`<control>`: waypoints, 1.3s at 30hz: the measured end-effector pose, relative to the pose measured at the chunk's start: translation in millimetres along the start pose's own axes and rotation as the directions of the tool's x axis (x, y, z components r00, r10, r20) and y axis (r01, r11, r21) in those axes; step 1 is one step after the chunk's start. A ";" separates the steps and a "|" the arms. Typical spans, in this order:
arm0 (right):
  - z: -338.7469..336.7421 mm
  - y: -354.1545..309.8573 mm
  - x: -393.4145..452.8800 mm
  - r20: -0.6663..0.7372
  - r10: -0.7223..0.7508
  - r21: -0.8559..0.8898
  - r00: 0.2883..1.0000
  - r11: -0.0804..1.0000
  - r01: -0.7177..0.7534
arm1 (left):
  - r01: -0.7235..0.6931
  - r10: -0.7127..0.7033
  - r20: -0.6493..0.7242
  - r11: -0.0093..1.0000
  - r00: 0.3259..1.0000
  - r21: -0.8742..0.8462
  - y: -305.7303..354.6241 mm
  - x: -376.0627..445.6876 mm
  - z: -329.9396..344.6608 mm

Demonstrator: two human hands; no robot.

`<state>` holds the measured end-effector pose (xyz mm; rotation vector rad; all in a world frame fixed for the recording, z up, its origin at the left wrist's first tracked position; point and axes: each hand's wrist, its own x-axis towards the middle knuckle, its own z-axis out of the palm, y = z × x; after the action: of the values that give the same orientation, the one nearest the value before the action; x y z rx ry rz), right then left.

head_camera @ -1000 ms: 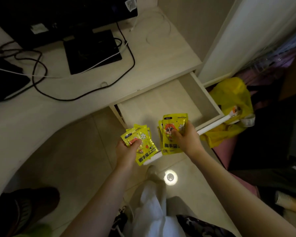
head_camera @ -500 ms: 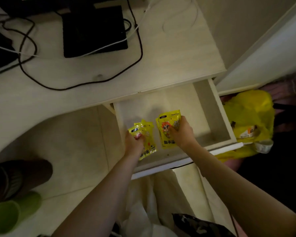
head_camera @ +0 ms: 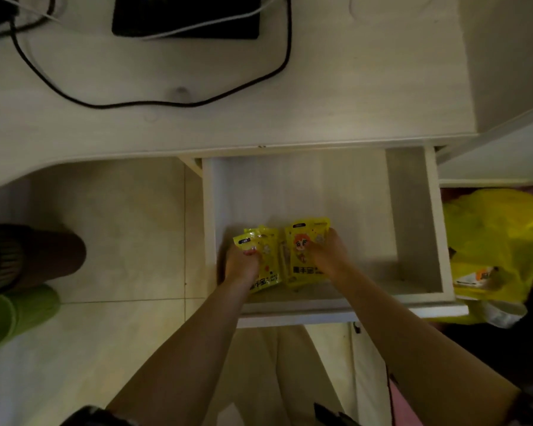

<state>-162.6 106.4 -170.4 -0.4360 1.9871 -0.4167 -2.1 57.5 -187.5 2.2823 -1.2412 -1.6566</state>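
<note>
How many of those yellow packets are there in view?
4 visible, all in the open drawer: two overlapping packets gripped by the left hand, two stacked packets gripped by the right hand. More may hide within the stacks.

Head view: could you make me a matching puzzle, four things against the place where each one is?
Things:
1 yellow packets
2 black cable
3 yellow bag
4 green slipper

Places:
A on the floor
B on the desk
C inside the drawer
D outside the drawer, to its right

Pairs: 1-C; 2-B; 3-D; 4-A
</note>
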 end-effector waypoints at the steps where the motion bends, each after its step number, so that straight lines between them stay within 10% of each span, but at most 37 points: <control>1: -0.7 1.6 1.4 -0.006 0.007 -0.014 1.000 1.000 -0.007 | 0.002 -0.002 -0.003 1.000 1.000 -0.003 -2.5 2.9 0.1; 22: -34.6 18.1 -21.4 0.002 0.079 -0.119 0.997 0.990 -0.078 | -0.035 0.026 0.034 0.948 0.999 0.316 -5.7 -16.3 -16.5; 39: 7.7 -65.7 -148.1 0.198 -0.490 -0.520 0.849 0.682 0.514 | -0.331 0.374 -0.221 0.921 0.901 0.207 -19.5 -148.4 -131.8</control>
<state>-85.6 118.3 -28.1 -1.3827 1.9011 -0.1399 102.5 112.8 -27.0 2.1007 -1.6557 -1.1348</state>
